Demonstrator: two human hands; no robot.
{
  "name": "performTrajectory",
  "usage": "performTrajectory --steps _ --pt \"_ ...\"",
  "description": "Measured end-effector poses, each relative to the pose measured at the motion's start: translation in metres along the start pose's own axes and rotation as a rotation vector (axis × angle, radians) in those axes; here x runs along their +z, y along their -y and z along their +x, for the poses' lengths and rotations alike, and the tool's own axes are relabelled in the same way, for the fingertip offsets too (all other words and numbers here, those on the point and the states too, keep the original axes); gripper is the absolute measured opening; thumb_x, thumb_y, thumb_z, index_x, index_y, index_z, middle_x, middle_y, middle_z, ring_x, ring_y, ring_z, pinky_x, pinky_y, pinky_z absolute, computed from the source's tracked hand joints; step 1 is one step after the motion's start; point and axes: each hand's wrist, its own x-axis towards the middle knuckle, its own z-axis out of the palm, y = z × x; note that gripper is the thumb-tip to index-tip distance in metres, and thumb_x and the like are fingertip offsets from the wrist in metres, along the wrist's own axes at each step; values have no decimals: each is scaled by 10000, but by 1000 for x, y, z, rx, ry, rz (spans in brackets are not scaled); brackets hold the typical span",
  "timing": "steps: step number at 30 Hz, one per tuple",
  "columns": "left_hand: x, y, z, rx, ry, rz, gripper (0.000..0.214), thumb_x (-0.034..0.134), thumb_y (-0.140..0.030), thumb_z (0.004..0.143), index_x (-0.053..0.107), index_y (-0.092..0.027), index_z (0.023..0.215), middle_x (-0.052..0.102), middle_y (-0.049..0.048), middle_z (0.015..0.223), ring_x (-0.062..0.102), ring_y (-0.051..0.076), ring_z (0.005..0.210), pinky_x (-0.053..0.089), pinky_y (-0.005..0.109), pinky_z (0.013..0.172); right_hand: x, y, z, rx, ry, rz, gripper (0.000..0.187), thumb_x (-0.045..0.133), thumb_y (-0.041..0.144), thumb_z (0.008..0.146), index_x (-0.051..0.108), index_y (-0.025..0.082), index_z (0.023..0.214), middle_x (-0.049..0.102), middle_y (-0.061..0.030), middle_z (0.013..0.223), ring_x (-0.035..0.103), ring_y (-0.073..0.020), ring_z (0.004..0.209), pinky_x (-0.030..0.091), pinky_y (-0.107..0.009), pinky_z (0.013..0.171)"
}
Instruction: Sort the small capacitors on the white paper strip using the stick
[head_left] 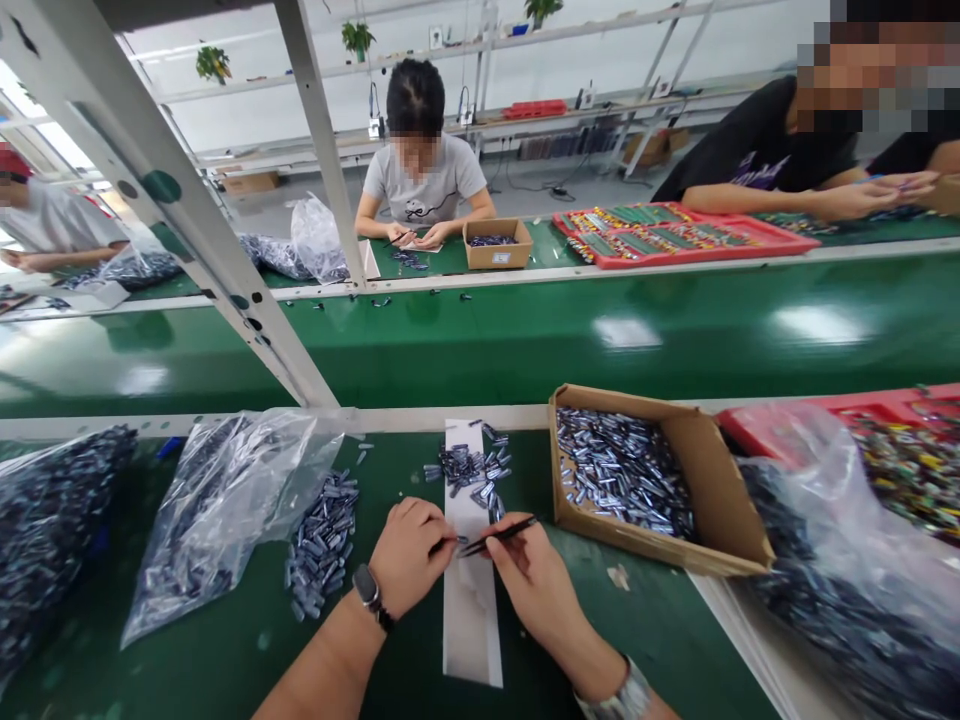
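Note:
Over a white paper strip [471, 640] my two hands meet, close together. My left hand [411, 552], with a dark watch at its wrist, pinches a small dark part [442, 544] between thumb and fingertips. A pair of black tweezers [510, 532] is gripped in my right hand [536, 580], its tips pointing left at that part; whether they touch it I cannot tell. Just beyond the fingers lies a loose heap of small dark shiny parts [465, 465] on the strip. Left of my left hand is a pile of grey-blue shiny pieces [324, 545].
A cardboard box [720, 480] of shiny parts stands at right, beside a plastic bag [847, 580] and a red tray [885, 400]. Filled bags [225, 500] lie at left. A metal post [187, 230] rises at left. Co-workers sit beyond the green belt [525, 330].

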Motion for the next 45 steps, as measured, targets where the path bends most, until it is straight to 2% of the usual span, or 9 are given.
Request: performTrajectory --steps 5,10,14,19,22,26,34,45 --pt "-5 4 -2 -77 -56 -18 266 1008 -210 1038 1024 -330 1274 893 83 1190 823 336 1184 725 512 1077 0 -2 2 20 -7 5 712 894 1070 950 800 367 1019 914 -145 941 942 -425 838 863 -607 813" --pt "-5 2 -2 -87 -25 4 217 1002 -196 1050 1054 -384 1145 901 81 1225 798 358 1267 701 531 1072 0 0 4 49 1 3 741 891 1097 920 782 369 1002 906 -151 920 937 -431 817 859 -602 797" --pt "-3 0 -1 -72 -7 -2 181 989 -203 1070 1052 -363 1125 901 83 1235 787 354 1271 688 522 1081 1 4 3 84 -12 0 770 931 1096 876 768 353 989 886 -136 898 936 -427 808 851 -600 804" --pt "-3 0 -1 -84 23 18 169 957 -209 1101 1047 -349 1136 895 87 1250 773 348 1285 674 508 1090 -3 -3 5 119 -102 85 764 1000 1052 853 745 351 1020 905 -108 914 922 -383 754 843 -575 802" --pt "-2 0 -2 -70 15 31 182 950 -191 1102 1042 -344 1131 893 89 1246 770 343 1272 675 503 1082 -8 -10 8 115 -126 95 762 1002 1064 840 736 374 1025 932 -117 945 932 -380 764 842 -557 798" --pt "-2 -2 -3 -48 22 84 229 930 -159 1094 1040 -353 1146 901 88 1267 767 342 1285 679 499 1074 -9 -15 9 84 -105 56 712 995 1016 888 744 367 1040 936 -123 950 958 -398 811 845 -560 815" --pt "-9 -8 -3 99 -6 252 186 926 -159 1106 998 -327 1139 902 81 1273 752 331 1299 662 468 1081 -7 -8 9 47 -88 23 662 980 987 903 760 372 1006 946 -129 927 963 -414 790 847 -570 777" --pt "-8 -7 -4 98 4 230 164 921 -181 1139 999 -324 1163 906 76 1278 759 321 1296 659 461 1075 -7 -5 9 9 -80 -36 619 937 970 956 773 375 997 945 -127 926 961 -407 793 837 -555 770"
